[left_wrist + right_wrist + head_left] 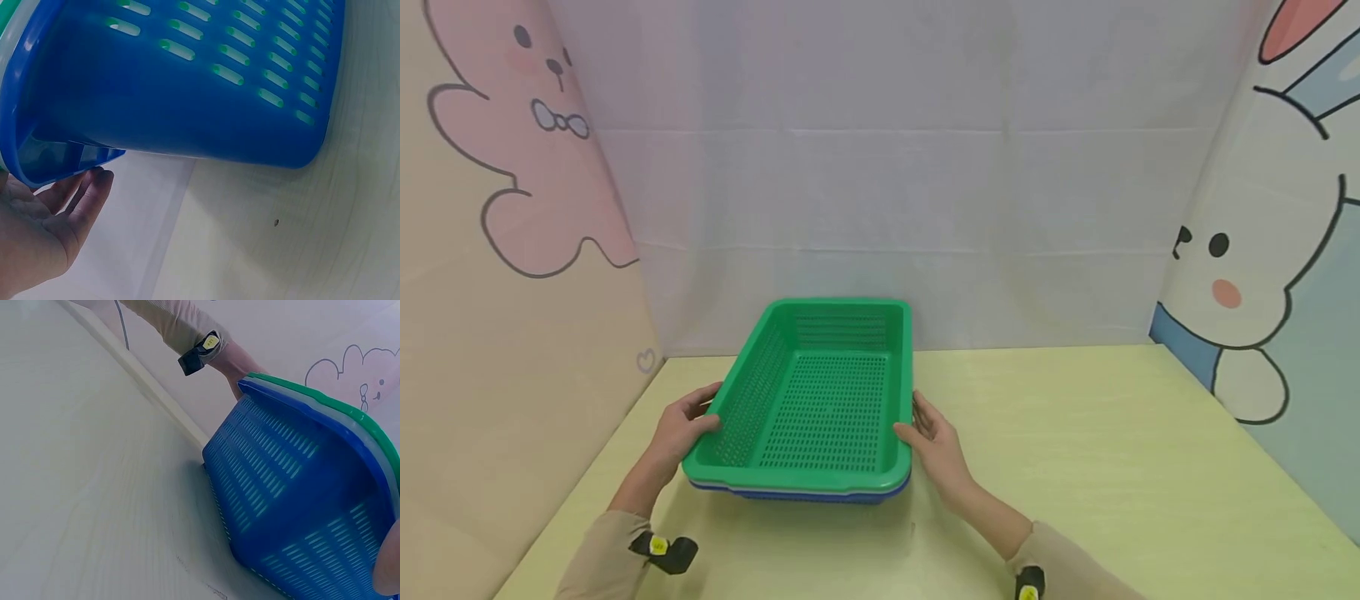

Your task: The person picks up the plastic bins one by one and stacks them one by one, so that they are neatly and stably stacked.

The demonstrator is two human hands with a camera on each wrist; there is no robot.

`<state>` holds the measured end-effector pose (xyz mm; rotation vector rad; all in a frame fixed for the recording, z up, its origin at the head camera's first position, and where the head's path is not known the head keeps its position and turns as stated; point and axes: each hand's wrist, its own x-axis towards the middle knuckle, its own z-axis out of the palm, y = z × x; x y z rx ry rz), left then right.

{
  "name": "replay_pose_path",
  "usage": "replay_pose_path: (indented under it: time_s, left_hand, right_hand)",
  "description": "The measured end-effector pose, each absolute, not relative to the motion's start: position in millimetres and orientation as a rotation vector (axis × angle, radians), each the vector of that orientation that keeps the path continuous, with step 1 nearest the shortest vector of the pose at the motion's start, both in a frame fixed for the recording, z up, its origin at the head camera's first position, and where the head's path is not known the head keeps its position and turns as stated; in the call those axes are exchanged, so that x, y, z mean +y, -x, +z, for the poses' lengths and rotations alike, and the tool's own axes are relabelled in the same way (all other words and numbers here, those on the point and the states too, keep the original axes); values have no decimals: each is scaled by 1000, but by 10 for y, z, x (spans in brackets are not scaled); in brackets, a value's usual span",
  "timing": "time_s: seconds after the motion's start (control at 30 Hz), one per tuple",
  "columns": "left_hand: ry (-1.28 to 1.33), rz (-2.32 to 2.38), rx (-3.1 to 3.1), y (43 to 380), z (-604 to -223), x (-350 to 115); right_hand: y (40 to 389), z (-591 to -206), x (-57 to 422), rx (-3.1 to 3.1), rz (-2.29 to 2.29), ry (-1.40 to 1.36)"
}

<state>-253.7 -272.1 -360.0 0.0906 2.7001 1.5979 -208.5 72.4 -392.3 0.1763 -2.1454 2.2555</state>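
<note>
A stack of nested plastic baskets is between my two hands, with a green basket (805,480) on top. Under it shows the pale rim of a white basket (365,435), and a blue basket (156,106) with slotted walls forms the bottom. My left hand (676,435) grips the stack's left rim, thumb on the green edge and fingers beneath. On the opposite side my right hand (942,457) holds the right rim the same way. The green basket has nothing in it. Whether the stack's base touches the table cannot be told for certain.
The pale yellow table (1075,433) extends to the right of the stack. Behind it hangs a white cloth backdrop (887,192). Side panels carry a pink cartoon animal (550,158) on the left and a white cartoon rabbit (1247,242) on the right.
</note>
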Motion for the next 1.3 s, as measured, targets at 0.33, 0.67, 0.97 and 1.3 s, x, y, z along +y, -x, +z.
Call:
replay_pose_path:
  time_s: [0.33,0.67,0.97,1.3]
  left_hand:
    - [-104,1543,2705,2556,-3586,-2735]
    - [-113,1557,2708,2532,-3581,-2684]
    - [-88,1624,2682,2539,-3633,-2592]
    - [-80,1690,2651,2502,-3616,-2420]
  right_hand:
    - [2089,-3937,717,-2146,2235,-140]
    - [2072,-3917,741,-2152,2242,-111]
    - [2073,-3915,838,-2169,2211,-80]
    - [2073,-3934,999,-2173,2204,-96]
